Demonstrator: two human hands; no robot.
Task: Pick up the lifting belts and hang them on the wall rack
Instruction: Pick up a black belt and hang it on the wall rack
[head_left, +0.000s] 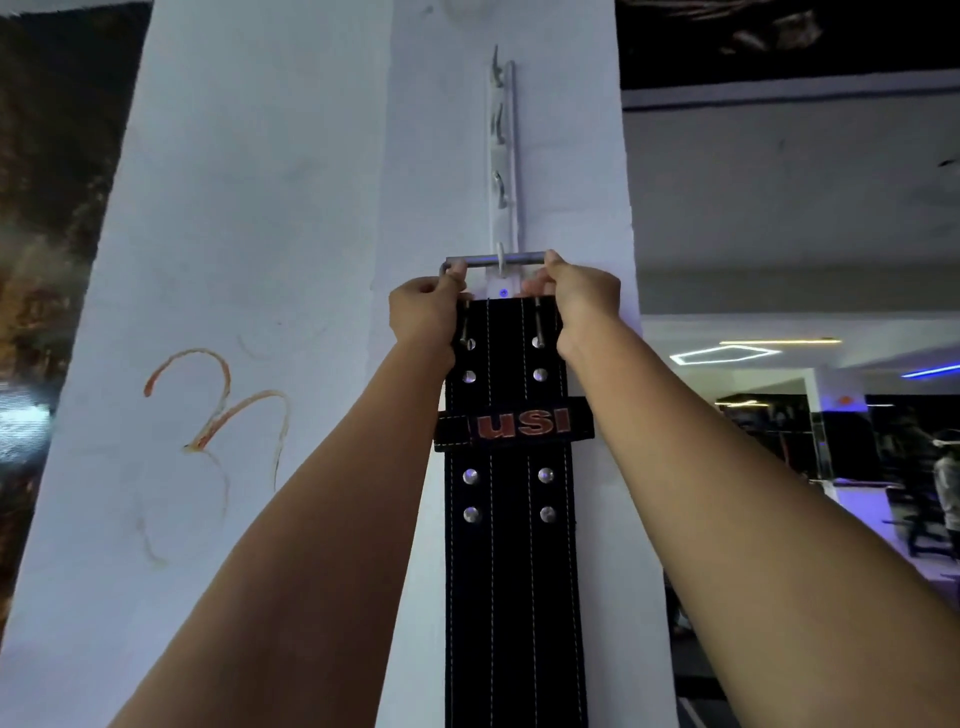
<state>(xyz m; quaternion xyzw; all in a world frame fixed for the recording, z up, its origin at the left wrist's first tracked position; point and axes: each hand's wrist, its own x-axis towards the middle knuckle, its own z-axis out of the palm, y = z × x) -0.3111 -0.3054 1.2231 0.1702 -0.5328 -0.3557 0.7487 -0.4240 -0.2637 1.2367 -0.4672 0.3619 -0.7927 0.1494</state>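
Clearly the hanging step is in hand: the black lifting belt (511, 519) hangs flat against the white pillar (260, 260), its strap running straight down from between the hands and out past the lower edge of the view. Its metal buckle bar (496, 258) lies level across the lowest hook (501, 262) of the wall rack (503, 156), just above both sets of knuckles; whether the bar already bears on the hook or is only held against it cannot be told for sure. The left hand (423, 312) pinches the buckle's left end and the belt's top corner, fingers curled shut around them. The right hand (582, 301) does the same at the right end, thumb and fingers closed on the frame. Two prongs hang loose below the bar, between the wrists.

As I judge it, the next move calls for easing the weight down until the hook takes it, then loosening both grips together so the buckle does not tip off one side. Above the hands, the rack's upper hooks stand bare, ready for further belts. Off to the right of the right forearm a dim gym floor shows.
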